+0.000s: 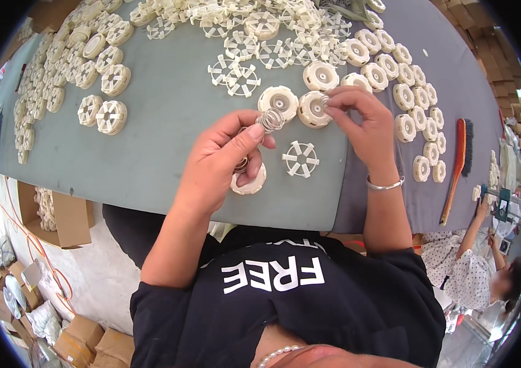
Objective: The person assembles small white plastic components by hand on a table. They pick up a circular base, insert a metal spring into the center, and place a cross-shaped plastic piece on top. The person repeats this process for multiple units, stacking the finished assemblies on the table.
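My left hand [224, 153] is closed on metal coil springs. One coil spring [272, 119] sticks out past its thumb and forefinger, and more coils show in the curled fingers. My right hand [361, 116] pinches what looks like a small spring [324, 100] at the far edge of a cream round plastic housing [314, 111]. Just left of that lies another round housing [277, 97] with a coil inside. Below my left hand a further round part [252, 182] is partly hidden. A six-armed white plastic ring [300, 159] lies flat between my hands.
Loose six-armed rings [241, 78] are heaped at the far side. Round housings [376, 76] stand in rows on the right, near a wooden-handled brush [460, 162]. Assembled round parts [113, 116] cover the left. A cardboard box [67, 218] stands below the table; a co-worker [472, 273] is at right.
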Tool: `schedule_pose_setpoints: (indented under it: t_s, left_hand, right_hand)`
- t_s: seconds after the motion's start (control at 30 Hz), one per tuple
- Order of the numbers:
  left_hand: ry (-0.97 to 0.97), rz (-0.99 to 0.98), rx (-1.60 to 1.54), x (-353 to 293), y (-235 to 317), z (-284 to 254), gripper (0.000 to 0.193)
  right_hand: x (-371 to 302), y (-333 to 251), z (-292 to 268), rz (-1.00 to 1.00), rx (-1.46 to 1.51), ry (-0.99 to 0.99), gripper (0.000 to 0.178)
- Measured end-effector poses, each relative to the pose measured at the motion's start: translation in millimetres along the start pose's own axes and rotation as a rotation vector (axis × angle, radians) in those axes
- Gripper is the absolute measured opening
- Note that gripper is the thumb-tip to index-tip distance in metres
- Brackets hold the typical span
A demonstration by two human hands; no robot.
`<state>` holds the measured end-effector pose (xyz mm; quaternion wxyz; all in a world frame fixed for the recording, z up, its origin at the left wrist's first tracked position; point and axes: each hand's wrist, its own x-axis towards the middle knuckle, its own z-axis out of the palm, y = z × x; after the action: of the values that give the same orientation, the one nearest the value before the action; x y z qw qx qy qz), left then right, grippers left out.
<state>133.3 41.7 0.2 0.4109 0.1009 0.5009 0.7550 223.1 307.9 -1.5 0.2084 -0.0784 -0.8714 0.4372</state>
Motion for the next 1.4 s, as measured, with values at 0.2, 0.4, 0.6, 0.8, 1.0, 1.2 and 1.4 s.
schedule_pose_setpoints:
  t_s: [0.2,0.4,0.6,0.8,1.0,1.2,1.4]
  left_hand:
    - [-0.021,-0.070,-0.078,-4,-1,0,0.033]
    - [-0.024,-0.055,-0.033,-4,-5,-2,0.031]
    - [0.038,0.266,0.530,-8,-11,10,0.024]
    - [0.051,0.479,0.798,-9,-9,18,0.019]
    - [-0.048,0.294,0.643,-11,-6,16,0.020]
    - [-0.414,-0.324,-0.131,-6,5,-9,0.023]
    - [0.010,0.183,0.071,-9,-7,30,0.016]
  right_hand:
    - [4,-2,-5,-0.151,-0.324,-0.096,0.012]
    - [1,-1,0,-0.111,-0.207,-0.123,0.017]
    - [-24,-36,14,0.108,0.537,-0.377,0.025]
    - [-28,-35,18,0.214,0.850,-0.365,0.027]
    - [-23,-29,14,-0.097,0.564,-0.338,0.030]
    - [-11,-38,5,-0.598,0.215,-0.218,0.037]
    - [-24,-53,5,0.110,0.665,-0.177,0.026]
